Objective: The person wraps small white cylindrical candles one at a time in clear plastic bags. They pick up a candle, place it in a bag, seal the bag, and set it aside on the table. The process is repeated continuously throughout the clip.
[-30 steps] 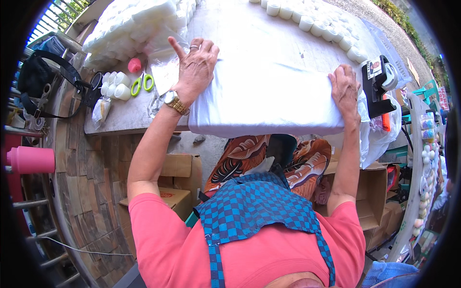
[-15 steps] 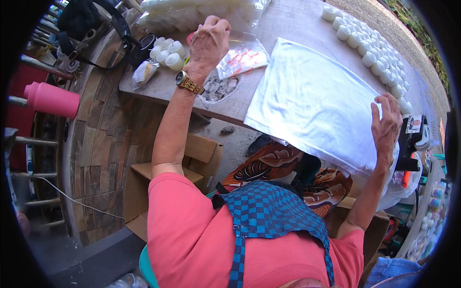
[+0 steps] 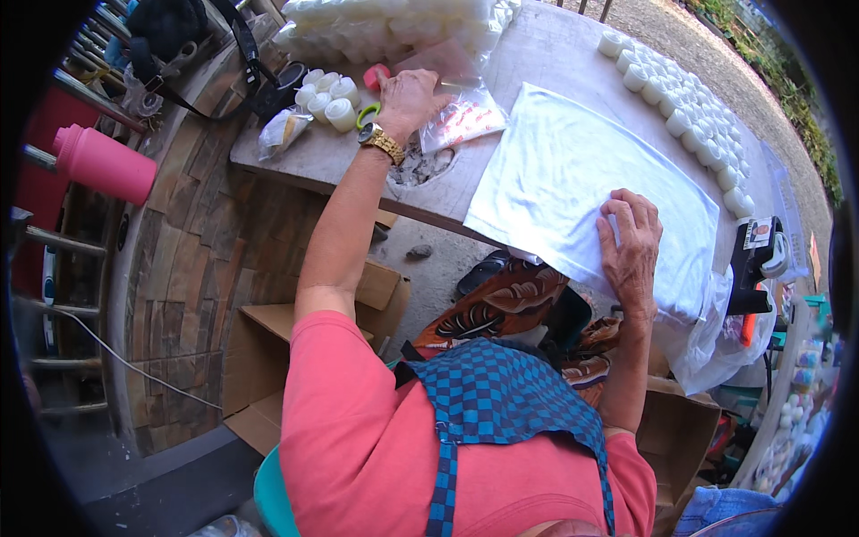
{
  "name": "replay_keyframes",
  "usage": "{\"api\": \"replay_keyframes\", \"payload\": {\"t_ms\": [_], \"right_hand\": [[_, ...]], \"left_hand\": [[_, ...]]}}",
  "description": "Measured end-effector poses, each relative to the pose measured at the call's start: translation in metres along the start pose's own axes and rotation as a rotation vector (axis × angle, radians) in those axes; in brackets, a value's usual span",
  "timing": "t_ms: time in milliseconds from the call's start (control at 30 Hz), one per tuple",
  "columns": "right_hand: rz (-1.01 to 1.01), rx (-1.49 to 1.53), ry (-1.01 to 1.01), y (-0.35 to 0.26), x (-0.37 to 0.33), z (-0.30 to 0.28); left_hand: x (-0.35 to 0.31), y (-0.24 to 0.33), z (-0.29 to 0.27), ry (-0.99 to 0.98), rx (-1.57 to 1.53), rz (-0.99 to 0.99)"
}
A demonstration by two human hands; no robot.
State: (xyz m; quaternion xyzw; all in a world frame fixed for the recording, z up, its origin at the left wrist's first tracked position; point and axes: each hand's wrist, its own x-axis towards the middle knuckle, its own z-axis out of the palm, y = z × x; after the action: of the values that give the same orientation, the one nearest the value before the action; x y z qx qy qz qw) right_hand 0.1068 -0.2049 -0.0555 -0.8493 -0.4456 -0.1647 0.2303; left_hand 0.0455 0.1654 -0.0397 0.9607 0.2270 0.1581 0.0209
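White cloth (image 3: 573, 161) lies spread on the bench (image 3: 546, 45), front edge overhanging toward the lap. Right hand (image 3: 632, 246) rests on it, grip loosely curled, thumb apart, probably to keep it flat; can't tell if fabric is pinched. Left hand (image 3: 412, 100) is left of the cloth, beside a pink lump (image 3: 376, 77), fingers part-bent; can't tell if it holds anything. White cylinders (image 3: 668, 103) line up beyond the cloth, likely to leave it room. Clear packet (image 3: 465, 119), left of the cloth: red print, unreadable. Photo card (image 3: 759, 234), right of it: lettering too small.
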Motion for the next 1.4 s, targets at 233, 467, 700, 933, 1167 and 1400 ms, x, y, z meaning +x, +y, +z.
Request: {"api": "replay_keyframes", "payload": {"t_ms": [233,467,700,933,1167,1400], "right_hand": [[-0.061,-0.200,-0.259,-0.026,0.000,0.009],[-0.214,-0.064,-0.449,-0.020,0.007,-0.007],[0.137,-0.012,0.029,0.084,0.005,-0.028],[0.511,-0.416,0.115,0.180,-0.009,-0.026],[0.207,-0.355,0.185,0.203,0.019,-0.022],[0.126,-0.395,0.345,0.167,0.040,-0.029]], "left_hand": [[-0.003,-0.002,0.011,0.072,-0.202,-0.043],[0.017,-0.007,-0.013,0.497,-0.226,-0.098],[0.015,-0.011,-0.059,0.797,-0.332,-0.114],[-0.002,0.077,-0.047,0.106,-1.167,0.346],[0.000,0.133,0.013,-0.102,-0.960,0.137],[-0.009,0.158,-0.053,0.047,-1.004,0.523]]}}
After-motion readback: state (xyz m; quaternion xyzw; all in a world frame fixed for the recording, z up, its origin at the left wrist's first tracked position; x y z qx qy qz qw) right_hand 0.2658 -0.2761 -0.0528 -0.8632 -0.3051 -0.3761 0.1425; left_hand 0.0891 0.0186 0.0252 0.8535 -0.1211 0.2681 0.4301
